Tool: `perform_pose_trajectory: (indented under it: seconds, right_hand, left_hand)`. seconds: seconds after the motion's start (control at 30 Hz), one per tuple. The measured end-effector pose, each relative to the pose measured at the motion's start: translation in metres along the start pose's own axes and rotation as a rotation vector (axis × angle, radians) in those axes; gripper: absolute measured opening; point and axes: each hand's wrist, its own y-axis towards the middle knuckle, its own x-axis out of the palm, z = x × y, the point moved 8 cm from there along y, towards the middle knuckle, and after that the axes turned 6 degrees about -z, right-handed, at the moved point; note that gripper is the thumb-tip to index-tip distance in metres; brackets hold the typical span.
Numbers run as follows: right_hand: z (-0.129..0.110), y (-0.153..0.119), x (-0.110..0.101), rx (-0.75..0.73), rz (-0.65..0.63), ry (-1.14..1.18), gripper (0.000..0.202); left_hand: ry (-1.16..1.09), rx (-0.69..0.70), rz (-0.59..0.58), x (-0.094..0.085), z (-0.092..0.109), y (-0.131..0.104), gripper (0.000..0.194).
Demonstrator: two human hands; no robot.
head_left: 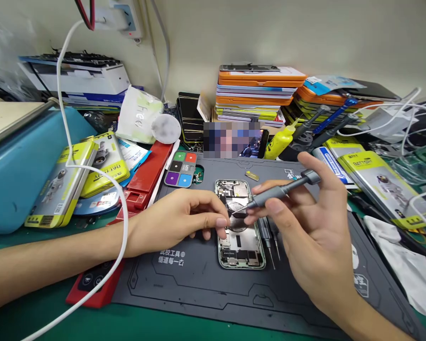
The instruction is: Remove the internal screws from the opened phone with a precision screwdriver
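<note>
An opened phone (238, 241) lies on the grey work mat (195, 284), its inner parts bare and a round dark part at its middle. Above it, my right hand (312, 227) holds a grey precision screwdriver (275, 195), the index finger on its end cap and the thin tip slanting down to the left. My left hand (195, 213) is closed in a pinch close to that tip; whatever sits between the fingertips is too small to make out. Beside the phone's right edge lie more screwdrivers (265, 232), partly hidden by my right hand.
A magnetic-looking colored pad (181, 169) and a small gold-colored piece (252, 176) lie behind the phone. A lit phone (255, 144) leans near a yellow bottle (280, 141). Battery boxes (379, 182) line the right. A white cable (122, 227) crosses my left forearm.
</note>
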Motion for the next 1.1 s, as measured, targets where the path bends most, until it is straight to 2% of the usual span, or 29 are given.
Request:
perform_pose_trajectory:
  seconds: [0.1, 0.3, 0.57, 0.9, 1.1]
  right_hand:
    - [0.004, 0.001, -0.002, 0.032, 0.004, 0.036, 0.057]
    - [0.004, -0.005, 0.005, 0.052, -0.088, 0.053, 0.057]
    - [0.004, -0.005, 0.007, 0.065, -0.101, 0.085, 0.055]
    - [0.021, -0.002, 0.003, 0.176, -0.148, 0.188, 0.051]
    - [0.023, -0.006, 0.005, 0.32, -0.064, 0.269, 0.049]
  left_hand:
    - [-0.08, -0.041, -0.016, 0.0, -0.006, 0.001, 0.014]
    - [-0.094, -0.068, -0.043, 0.001, -0.009, -0.001, 0.014]
    - [-0.142, -0.055, -0.047, 0.004, -0.006, 0.001, 0.012]
    - [-0.153, 0.001, -0.061, 0.003, -0.002, 0.001, 0.01]
    - [-0.165, -0.002, -0.081, 0.004, -0.003, 0.002, 0.012]
